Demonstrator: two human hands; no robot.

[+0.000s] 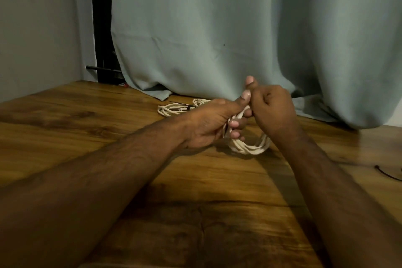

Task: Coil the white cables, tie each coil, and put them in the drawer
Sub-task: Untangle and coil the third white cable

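Above the brown wood-grain bench, the left hand grips a coil of white round cable with curled fingers, the right hand pinches its top, and a second tied white cable coil lies just beyond the left fingers.

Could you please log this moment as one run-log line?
stage: tying coil | left hand: grips coil | right hand: pinching at coil top | second coil: tied, on table | drawer: unseen
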